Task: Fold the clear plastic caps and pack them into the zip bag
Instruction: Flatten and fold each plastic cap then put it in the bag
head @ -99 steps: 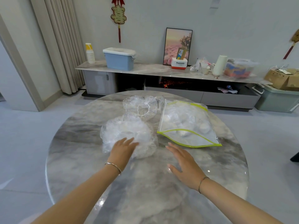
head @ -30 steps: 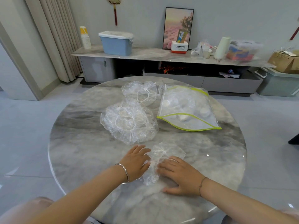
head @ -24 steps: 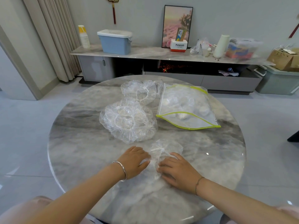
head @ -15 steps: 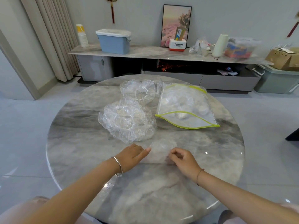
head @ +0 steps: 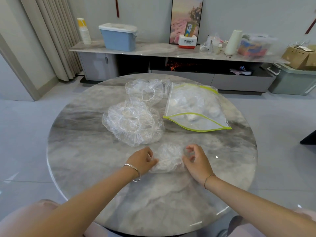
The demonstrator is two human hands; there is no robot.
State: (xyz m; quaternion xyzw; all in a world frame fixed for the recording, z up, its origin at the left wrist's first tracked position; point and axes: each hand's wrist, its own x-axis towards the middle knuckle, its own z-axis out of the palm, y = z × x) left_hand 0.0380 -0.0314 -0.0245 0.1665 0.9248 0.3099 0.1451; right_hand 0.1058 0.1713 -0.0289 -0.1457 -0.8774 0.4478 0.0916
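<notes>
Clear cap, bunched into a small, crinkled, milky wad, lies close to the near edge of the bench, squarely between the two hands. On its left, the left grip has its fingers curled onto the wad's left edge and seems to pinch the film. The wad looks slightly longer near-to-far than across. On its right, the right grip sits against the right edge with fingers loosely curled and lifted; whether it holds any film I cannot tell. Farther back, a loose cap pile sits left of centre with another cap behind it. The zip bag lies toward the far right, mouth gaping toward the near edge, folded caps inside. It is nearer the right grip, so that hand likely carries the wad in.
</notes>
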